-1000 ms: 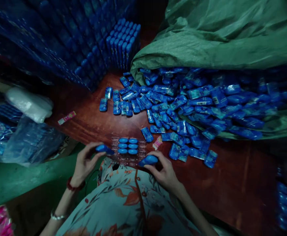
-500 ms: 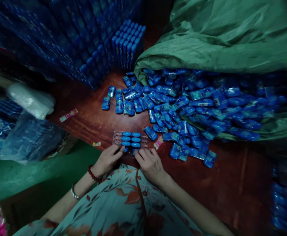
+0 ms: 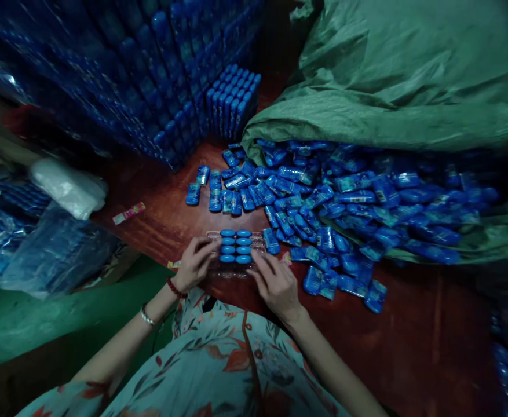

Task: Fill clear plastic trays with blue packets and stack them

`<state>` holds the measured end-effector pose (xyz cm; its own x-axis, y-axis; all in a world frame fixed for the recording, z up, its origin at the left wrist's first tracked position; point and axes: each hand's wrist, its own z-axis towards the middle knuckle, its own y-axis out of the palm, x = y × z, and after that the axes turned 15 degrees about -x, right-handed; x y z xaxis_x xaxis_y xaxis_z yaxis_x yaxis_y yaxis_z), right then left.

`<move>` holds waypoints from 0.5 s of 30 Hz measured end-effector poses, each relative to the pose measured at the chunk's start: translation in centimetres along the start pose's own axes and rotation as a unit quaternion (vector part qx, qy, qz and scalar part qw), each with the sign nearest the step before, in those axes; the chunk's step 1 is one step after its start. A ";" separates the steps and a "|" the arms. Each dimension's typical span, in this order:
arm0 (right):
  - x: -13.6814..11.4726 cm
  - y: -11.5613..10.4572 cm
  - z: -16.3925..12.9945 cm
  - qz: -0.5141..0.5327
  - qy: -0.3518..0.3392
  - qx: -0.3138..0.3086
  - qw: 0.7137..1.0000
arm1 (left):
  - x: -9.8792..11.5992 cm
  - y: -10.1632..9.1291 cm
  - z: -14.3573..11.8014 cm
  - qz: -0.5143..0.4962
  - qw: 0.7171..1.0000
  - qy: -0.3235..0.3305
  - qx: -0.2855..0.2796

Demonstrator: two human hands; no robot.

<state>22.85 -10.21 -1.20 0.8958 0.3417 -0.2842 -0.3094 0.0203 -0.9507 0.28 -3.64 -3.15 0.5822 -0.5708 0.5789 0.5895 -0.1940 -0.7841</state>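
Note:
Between my hands lies a clear plastic wrap (image 3: 231, 272) with a block of blue packs (image 3: 236, 250) standing in two columns, their rounded blue ends facing up. My left hand (image 3: 195, 263) is at the block's left side, fingers stretched over the edge of the plastic. On the other side, my right hand (image 3: 277, 284) has its thumb and fingers apart, fingertips close to the right column. Whether either hand pinches the plastic, I cannot tell. Just right of the block lies a loose blue pack (image 3: 271, 241).
A heap of blue packs (image 3: 301, 197) spills from a large green sack (image 3: 366, 104) onto the reddish-brown table (image 3: 410, 324). Wrapped stacks (image 3: 149, 75) rise at the back left, beside a smaller block (image 3: 233, 101). A pink strip (image 3: 129, 213) and a white plastic roll (image 3: 69, 186) are at left.
Both hands have moved from the block's near edge to its two sides and spread apart. Another row of blue ends now shows in full. The view has shifted slightly.

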 end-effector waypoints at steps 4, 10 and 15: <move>2.3 -0.5 0.7 -0.023 0.177 -0.037 0.983 | -2.4 -0.7 6.1 -0.031 0.989 -0.140 0.040; 2.6 -1.0 3.5 -0.077 0.264 -0.227 0.934 | -4.3 -0.7 14.4 0.139 0.956 -0.152 -0.209; 3.0 0.3 1.9 0.011 0.238 -0.184 0.954 | -4.2 -0.8 15.4 0.133 0.933 -0.147 -0.299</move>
<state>24.81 -7.38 -2.05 0.9608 -0.1287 -0.2457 -0.2756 -0.3434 -0.8978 5.94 11.22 -1.48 0.8435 -0.4360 0.3137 0.0352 -0.5378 -0.8423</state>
